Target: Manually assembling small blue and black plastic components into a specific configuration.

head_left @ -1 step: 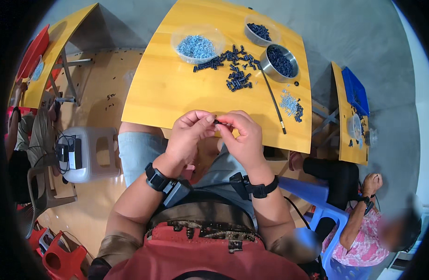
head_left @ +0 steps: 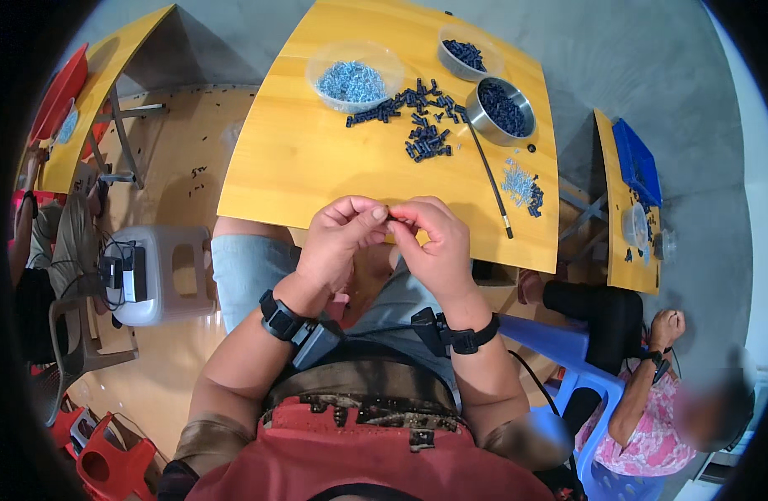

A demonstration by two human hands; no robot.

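Just off the near edge of the yellow table (head_left: 275,159), my left hand (head_left: 344,238) and my right hand (head_left: 436,242) meet. Both pinch one small black plastic part (head_left: 391,219), mostly covered by fingertips. Farther up the table lies a loose heap of similar black parts (head_left: 427,140). Behind its left side stands a clear bowl (head_left: 385,68) of small silvery-blue pieces. A steel bowl (head_left: 530,121) full of tiny black pieces is to the right, with a clear tub (head_left: 494,60) of black parts behind it.
A thin black rod (head_left: 488,171) lies right of my hands, beside a scatter of small silvery pieces (head_left: 517,184). A person (head_left: 643,417) sits on a blue chair at right; another sits at the far left. A grey stool (head_left: 162,288) stands left of my legs.
My hands stay in nearly the same place. The black part between my fingertips has turned slightly.
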